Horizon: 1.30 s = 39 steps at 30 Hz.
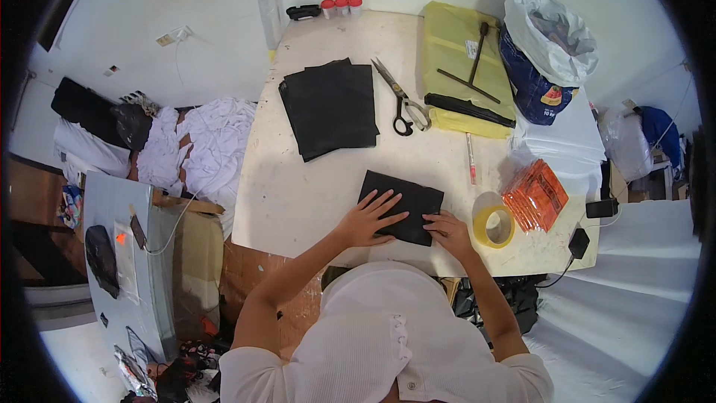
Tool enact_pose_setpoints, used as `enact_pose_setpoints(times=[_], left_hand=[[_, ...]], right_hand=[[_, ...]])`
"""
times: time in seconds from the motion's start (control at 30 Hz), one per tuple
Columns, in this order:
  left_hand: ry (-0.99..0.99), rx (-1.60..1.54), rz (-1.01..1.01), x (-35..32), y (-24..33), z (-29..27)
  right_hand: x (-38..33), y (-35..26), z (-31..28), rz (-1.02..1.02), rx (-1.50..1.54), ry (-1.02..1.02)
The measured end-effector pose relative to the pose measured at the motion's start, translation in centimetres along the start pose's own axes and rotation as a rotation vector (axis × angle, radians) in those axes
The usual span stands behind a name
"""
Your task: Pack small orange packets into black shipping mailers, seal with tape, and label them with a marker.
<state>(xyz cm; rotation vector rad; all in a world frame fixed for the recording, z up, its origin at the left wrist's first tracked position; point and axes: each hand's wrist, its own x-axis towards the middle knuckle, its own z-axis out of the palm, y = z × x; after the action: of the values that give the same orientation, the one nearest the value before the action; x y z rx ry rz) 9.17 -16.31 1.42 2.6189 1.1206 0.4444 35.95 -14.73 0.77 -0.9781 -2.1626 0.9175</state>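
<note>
A rectangular black sheet [412, 195], possibly folded plastic, lies slightly turned near the table's front edge. Across its left half rests my left hand [367, 221], palm down with the fingers spread. At the sheet's right edge, the bent fingers of my right hand [449, 231] are drawn together on its border; the thumb is hard to make out. Beyond, to the left, is a loose stack of similar black sheets [332, 108] with uneven corners. Beside that stack lie scissors [400, 97] with dark and metal handles, their blades pointing away from me.
Right of my right hand are a yellow tape roll [494, 226], orange packets [535, 195] and a pen [470, 158]. Farther back lie a yellow plastic-wrapped pack [455, 45] with a dark T-shaped tool [477, 56], a blue-and-white sack [548, 52] and red-lidded jars [341, 7]. Black adapters [579, 242] sit at the right edge.
</note>
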Motion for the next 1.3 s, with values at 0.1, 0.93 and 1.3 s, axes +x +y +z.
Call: enact_pose_setpoints(times=[0.1, 0.93, 1.3], left_hand=[[0.006, 0.034, 0.017, -0.1, 0.0, 0.2], [-0.021, 0.038, -0.078, -0.4, 0.6, 0.6], [0.025, 0.012, -0.099, -0.9, 0.8, 0.3]], right_hand=[[-0.2, 0.2, -0.1, 0.038, 0.056, -0.035], [5.1, -2.9, 7.7, 0.152, -0.533, 0.091], [4.2, -2.1, 6.3, 0.272, -0.617, 0.077]])
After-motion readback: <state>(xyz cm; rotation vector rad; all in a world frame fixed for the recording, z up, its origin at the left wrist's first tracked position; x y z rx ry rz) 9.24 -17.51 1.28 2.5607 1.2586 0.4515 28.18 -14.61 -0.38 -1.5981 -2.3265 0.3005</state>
